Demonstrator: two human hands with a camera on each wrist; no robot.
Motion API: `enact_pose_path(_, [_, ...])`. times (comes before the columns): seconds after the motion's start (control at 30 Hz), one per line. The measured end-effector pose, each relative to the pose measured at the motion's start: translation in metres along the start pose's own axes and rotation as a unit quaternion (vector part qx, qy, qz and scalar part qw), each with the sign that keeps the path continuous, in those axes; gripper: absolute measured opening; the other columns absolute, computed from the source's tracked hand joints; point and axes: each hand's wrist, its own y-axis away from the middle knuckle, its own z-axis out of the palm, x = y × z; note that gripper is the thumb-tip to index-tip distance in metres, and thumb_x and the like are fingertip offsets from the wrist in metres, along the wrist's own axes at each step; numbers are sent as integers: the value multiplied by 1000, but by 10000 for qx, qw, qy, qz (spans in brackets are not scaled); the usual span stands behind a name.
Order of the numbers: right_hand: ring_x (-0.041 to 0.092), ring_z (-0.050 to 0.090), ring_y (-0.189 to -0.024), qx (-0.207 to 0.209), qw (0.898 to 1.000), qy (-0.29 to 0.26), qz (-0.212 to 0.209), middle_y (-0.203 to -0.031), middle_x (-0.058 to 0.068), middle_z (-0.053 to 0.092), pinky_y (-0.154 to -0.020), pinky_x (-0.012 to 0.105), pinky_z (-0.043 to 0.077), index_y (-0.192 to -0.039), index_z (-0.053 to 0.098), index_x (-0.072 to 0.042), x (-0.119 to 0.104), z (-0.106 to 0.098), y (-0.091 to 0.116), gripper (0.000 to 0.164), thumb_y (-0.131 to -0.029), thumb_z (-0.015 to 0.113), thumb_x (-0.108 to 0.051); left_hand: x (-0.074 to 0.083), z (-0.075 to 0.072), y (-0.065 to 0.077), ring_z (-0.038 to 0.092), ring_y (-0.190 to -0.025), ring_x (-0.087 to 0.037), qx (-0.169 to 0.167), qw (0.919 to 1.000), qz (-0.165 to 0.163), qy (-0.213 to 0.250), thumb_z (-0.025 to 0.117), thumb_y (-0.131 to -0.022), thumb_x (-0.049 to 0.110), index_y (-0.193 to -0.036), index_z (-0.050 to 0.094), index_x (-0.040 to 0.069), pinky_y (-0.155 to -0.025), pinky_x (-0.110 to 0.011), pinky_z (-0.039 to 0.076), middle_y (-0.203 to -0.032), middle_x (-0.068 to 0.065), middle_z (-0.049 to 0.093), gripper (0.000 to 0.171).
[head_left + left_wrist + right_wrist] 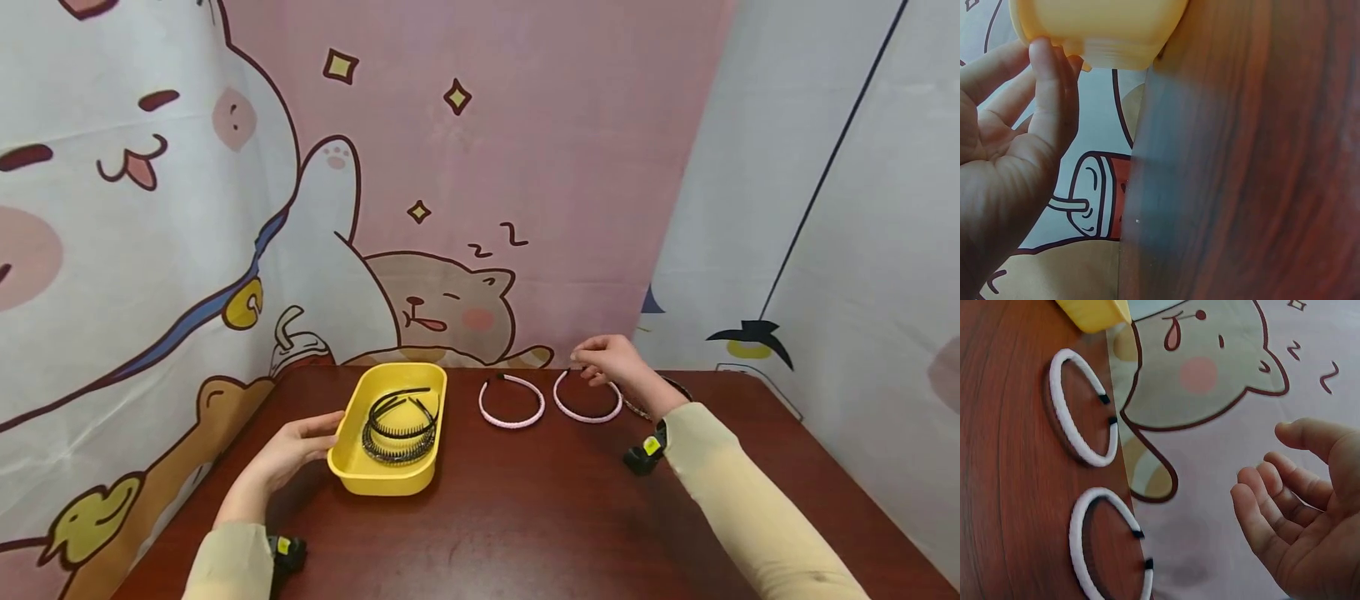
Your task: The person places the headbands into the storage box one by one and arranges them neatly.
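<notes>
My left hand [296, 450] touches the left side of a yellow plastic basket [382, 485], its fingertips at the rim and outer wall. Inside the basket lie black toothed headbands [401, 432], overlapping one another. Two pale pink, braided-looking headbands with black tips rest on the table: a left headband [512, 425] and a right headband [588, 418]. Above the back of the right one hovers my right hand [611, 362], fingers loosely bent and holding nothing. In the right wrist view the palm and fingers [1249, 503] are apart from both headbands.
A dark, patterned headband [678, 387] lies farther right, partly hidden behind the right forearm. The brown wooden table [510, 525] meets a cartoon-printed cloth [555, 208] at its back edge. More cloth hangs along the left and right sides.
</notes>
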Motion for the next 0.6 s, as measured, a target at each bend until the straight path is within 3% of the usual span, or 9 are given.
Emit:
enact_pose_path(0.2, [25,65,-75,153,9995,263,-23,-88,7,64,-64,35,57,-119,59,12,7,-26,9,39,-94,63,-19,-2,-1,1,63,-107,-19,-31,10000,19,26,62,-94,7,-144,36,-9,-85,-30,53,-144,-31,39,58])
enact_pose_path(0.47, [20,63,-85,350,9984,392,200,-120,24,56,-73,36,57,-129,53,9,29,-70,16,51,-96,61,-29,1,-1,2,62,-109,-21,-32,10000,8,25,62,-94,7,-144,37,-9,-85,-31,53,-144,-30,39,58])
enact_pose_path(0.6, [14,63,-82,457,9979,369,268,-116,20,59,-74,34,56,-131,50,11,40,-89,22,54,-97,60,-29,2,0,3,62,-109,-22,-19,10000,-14,28,62,-94,7,-144,36,-9,-85,-30,53,-143,-31,39,59])
